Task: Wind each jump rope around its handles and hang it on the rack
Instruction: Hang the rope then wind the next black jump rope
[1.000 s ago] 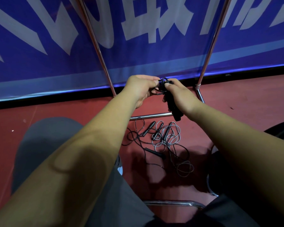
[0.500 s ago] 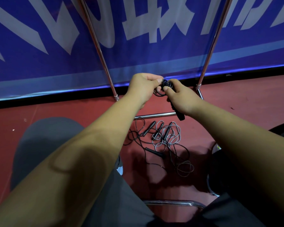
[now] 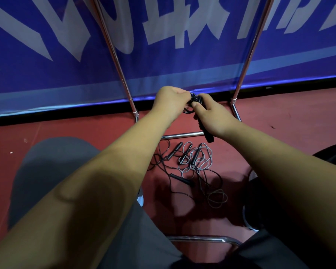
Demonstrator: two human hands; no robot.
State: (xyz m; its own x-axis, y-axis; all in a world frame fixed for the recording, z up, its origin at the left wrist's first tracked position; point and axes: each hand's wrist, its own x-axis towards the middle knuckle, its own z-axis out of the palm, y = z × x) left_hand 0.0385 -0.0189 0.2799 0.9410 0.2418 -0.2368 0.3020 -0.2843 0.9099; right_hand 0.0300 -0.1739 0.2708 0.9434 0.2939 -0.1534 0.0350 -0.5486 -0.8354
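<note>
Head view: the right hand [image 3: 214, 118] grips the black handles [image 3: 207, 133] of a jump rope [image 3: 194, 100], fingers curled round them, handle ends pointing down toward the floor [image 3: 279, 117]; the left hand [image 3: 168, 102] pinches the rope's dark coils at the top of the handles; both are held in the air between the uprights of the chrome rack [image 3: 182, 135]; loose ropes [image 3: 194, 162], black and grey, lie tangled on the red floor just beside the rack's bottom bar; a blue banner [image 3: 47, 78] stands behind.
</note>
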